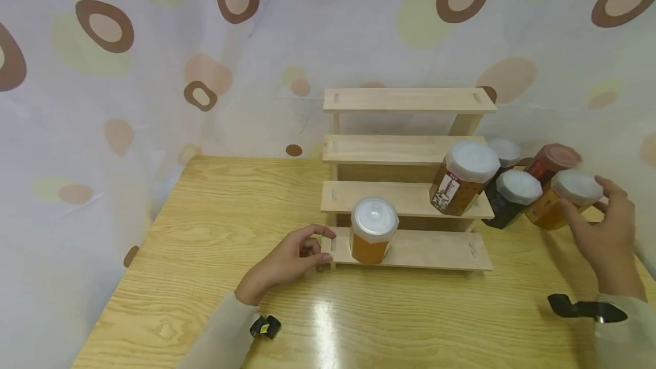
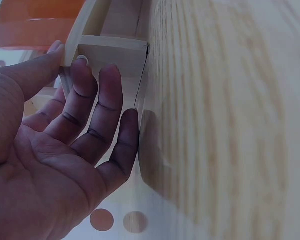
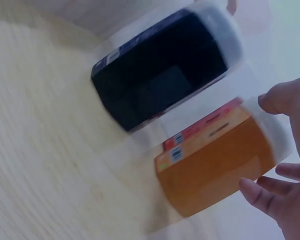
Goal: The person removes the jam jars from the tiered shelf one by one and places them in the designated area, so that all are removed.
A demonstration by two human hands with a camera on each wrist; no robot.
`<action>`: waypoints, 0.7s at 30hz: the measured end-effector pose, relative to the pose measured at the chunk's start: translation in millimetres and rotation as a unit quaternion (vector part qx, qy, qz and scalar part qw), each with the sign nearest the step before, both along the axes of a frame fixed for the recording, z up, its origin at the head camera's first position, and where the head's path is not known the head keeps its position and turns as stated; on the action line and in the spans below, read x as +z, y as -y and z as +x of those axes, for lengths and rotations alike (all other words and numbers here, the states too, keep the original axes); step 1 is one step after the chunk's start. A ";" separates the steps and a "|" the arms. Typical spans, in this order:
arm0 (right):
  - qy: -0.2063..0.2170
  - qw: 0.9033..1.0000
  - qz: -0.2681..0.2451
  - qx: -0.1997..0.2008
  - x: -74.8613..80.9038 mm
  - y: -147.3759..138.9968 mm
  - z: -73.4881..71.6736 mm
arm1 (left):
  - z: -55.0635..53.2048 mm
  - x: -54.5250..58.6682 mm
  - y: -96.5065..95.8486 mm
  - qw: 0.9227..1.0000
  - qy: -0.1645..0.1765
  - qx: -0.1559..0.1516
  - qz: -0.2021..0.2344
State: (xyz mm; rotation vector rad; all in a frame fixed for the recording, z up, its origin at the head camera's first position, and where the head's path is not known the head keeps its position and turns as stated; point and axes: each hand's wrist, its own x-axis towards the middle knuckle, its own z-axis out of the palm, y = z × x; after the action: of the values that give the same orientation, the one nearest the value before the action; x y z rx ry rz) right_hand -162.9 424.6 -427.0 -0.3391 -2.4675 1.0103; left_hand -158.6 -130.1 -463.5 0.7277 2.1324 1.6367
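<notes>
Clock centred on the rack (image 1: 410,99), 6 being the near side; step in hand, my read: picking the orange jar (image 1: 548,210) out of the cluster at 3 o'clock; both hands busy; right hand (image 1: 610,235) has it grasped by the lid end, thumb on one side, fingers on the other; can't tell whether its base is off the tabletop (image 1: 400,318); left hand (image 1: 288,259) out at 8, thumb and forefinger gripping the end of the bottom shelf (image 1: 435,249), probably to steady it.

From the orange jar: black jar (image 1: 504,209) just beside at 9, with a gap between in the right wrist view; red jar (image 1: 548,165) at 11; pale-lidded jar (image 1: 504,150), mostly hidden, at 10.

On the rack: amber jar (image 1: 370,250) upright on the bottom shelf at 7; brown jar (image 1: 463,201) one level up at 3.

Next move, I'd say, calls for a straight lift first; then a carry toward 9, high enough to pass over the black jar and not clip the brown one; bottom shelf shows bare wood round 5, so that'd take it.
</notes>
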 end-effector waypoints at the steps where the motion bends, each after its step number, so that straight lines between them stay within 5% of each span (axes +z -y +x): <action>1: -0.003 1.000 -0.003 -0.006 3.2 1.9 1.7 | -0.1 -0.2 0.0 1.000 -0.001 0.000 0.000; 6: -0.025 0.999 -0.012 -0.044 18.7 15.7 9.4 | 0.2 0.5 -0.1 1.000 0.000 0.000 -0.002; 11: -0.096 0.994 0.025 -0.043 28.5 30.8 14.4 | 0.4 1.2 0.1 1.000 0.006 0.004 -0.006; 17: -0.141 0.990 0.021 -0.007 44.1 56.6 19.6 | 0.2 0.0 -0.4 1.000 0.002 0.004 -0.006; 21: -0.186 0.981 -0.004 0.052 51.4 76.0 18.3 | 0.5 0.6 0.3 1.000 -0.001 0.001 -0.005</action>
State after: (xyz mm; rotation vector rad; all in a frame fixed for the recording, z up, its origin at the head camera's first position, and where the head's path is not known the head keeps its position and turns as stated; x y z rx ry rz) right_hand -144.6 348.6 -375.6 -0.0169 -2.1599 1.0202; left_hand -158.2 -130.5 -462.9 0.7230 2.1420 1.6259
